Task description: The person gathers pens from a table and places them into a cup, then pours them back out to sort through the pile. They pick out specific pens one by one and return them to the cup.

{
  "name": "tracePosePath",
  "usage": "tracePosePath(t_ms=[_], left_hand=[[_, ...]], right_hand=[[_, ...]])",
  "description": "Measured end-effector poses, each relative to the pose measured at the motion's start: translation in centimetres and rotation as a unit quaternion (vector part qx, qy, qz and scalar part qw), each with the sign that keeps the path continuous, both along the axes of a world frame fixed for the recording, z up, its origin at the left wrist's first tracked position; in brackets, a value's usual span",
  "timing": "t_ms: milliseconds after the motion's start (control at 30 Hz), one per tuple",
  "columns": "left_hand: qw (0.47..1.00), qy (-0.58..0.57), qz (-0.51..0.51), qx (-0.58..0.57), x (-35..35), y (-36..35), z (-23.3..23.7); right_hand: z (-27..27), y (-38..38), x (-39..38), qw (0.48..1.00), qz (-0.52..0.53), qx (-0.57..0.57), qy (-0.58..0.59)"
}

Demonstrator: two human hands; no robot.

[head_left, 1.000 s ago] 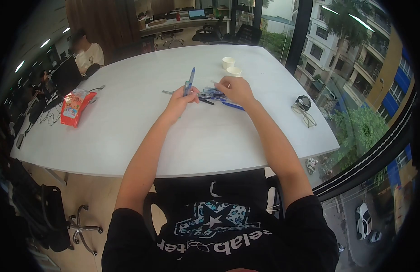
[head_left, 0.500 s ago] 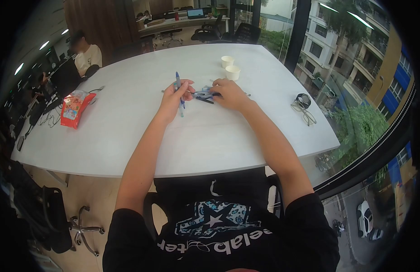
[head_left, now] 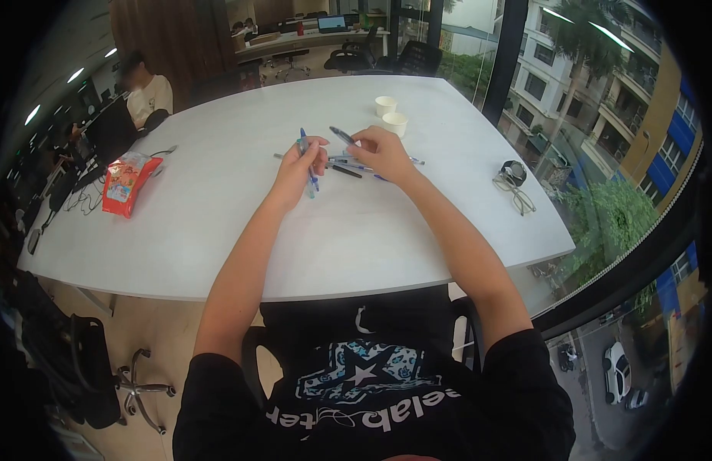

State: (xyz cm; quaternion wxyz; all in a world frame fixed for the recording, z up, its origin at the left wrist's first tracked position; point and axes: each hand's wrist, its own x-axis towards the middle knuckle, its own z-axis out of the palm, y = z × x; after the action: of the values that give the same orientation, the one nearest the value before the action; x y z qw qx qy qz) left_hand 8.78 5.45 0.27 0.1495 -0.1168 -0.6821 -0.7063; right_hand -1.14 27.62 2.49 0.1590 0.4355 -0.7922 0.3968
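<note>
Upright in my left hand (head_left: 301,170) are a few blue-tinted pens (head_left: 313,181), gripped between thumb and fingers, their ends showing above and below. My right hand (head_left: 380,154) pinches one dark pen (head_left: 341,135), which points up and to the left, raised above the pile. Several loose pens (head_left: 359,164) lie crosswise on the white table (head_left: 356,246) between and under my hands. A black pen (head_left: 346,171) lies at the near side of that pile.
Two white paper cups (head_left: 394,123) stand just beyond my right hand. Glasses (head_left: 515,192) and a watch (head_left: 513,173) lie at the right. A red snack bag (head_left: 127,184) and a cable are at the left. A person (head_left: 147,94) sits beyond the far left edge.
My right hand has risen from the pile with a dark pen now in its fingers. More of the pile shows. My left hand has barely moved and still holds its pens.
</note>
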Motion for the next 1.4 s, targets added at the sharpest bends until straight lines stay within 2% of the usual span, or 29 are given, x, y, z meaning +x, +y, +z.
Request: tracePosePath(t_ms=[67, 200, 467, 600, 700, 767, 800, 867, 900, 967, 1067, 1200, 1267, 1400], left_hand=[[1.0, -0.008, 0.003, 0.01, 0.1, 0.5, 0.2], [0.999, -0.02, -0.018, 0.029, 0.9, 1.9, 1.0], [0.998, -0.056, -0.035, 0.022, 1.3, 2.3, 1.2], [0.995, -0.065, -0.073, -0.018, 0.7, 1.7, 0.8], [0.998, -0.053, -0.025, 0.012, 0.7, 1.9, 0.8], [0.998, -0.032, -0.006, 0.052, 1.2, 1.9, 1.6], [0.998, -0.031, -0.004, 0.053, 1.1, 1.5, 1.5], [0.998, -0.007, 0.044, 0.033, 0.6, 0.7, 0.9], [0.998, -0.006, 0.044, 0.033, 0.4, 0.4, 0.7], [0.997, 0.025, 0.065, -0.019, 0.0, 0.2, 0.2], [0.997, 0.019, 0.035, -0.07, 0.5, 0.5, 0.4], [0.995, -0.019, 0.014, -0.092, 0.6, 0.2, 0.4], [0.994, -0.06, -0.004, -0.088, 1.3, 0.4, 1.0], [0.996, -0.044, 0.018, -0.072, 1.2, 0.1, 1.1]], right_hand=[[0.0, -0.8, 0.2, 0.969, 0.102, -0.097, -0.203], [-0.3, -1.5, 0.9, 0.954, 0.139, -0.145, -0.225], [-0.1, -1.4, 1.9, 0.956, 0.129, -0.045, -0.259], [-0.2, -1.4, 1.7, 0.966, 0.147, 0.008, -0.214], [1.3, 0.5, 0.9, 0.96, 0.168, 0.004, -0.226], [2.0, 2.5, -0.1, 0.986, 0.088, 0.058, -0.126], [2.4, 3.4, -0.7, 0.986, 0.089, 0.06, -0.125], [3.0, 5.1, -1.8, 0.962, -0.003, 0.262, -0.075], [2.7, 5.5, -2.5, 0.962, -0.003, 0.262, -0.075], [1.4, 5.9, -3.8, 0.934, 0.022, 0.347, -0.082], [1.8, 5.2, -2.6, 0.924, -0.018, 0.376, -0.072], [1.9, 5.2, -1.7, 0.936, -0.048, 0.347, -0.029], [2.1, 5.4, -1.8, 0.917, -0.087, 0.389, -0.029], [2.2, 5.4, -2.3, 0.905, -0.069, 0.417, -0.048]])
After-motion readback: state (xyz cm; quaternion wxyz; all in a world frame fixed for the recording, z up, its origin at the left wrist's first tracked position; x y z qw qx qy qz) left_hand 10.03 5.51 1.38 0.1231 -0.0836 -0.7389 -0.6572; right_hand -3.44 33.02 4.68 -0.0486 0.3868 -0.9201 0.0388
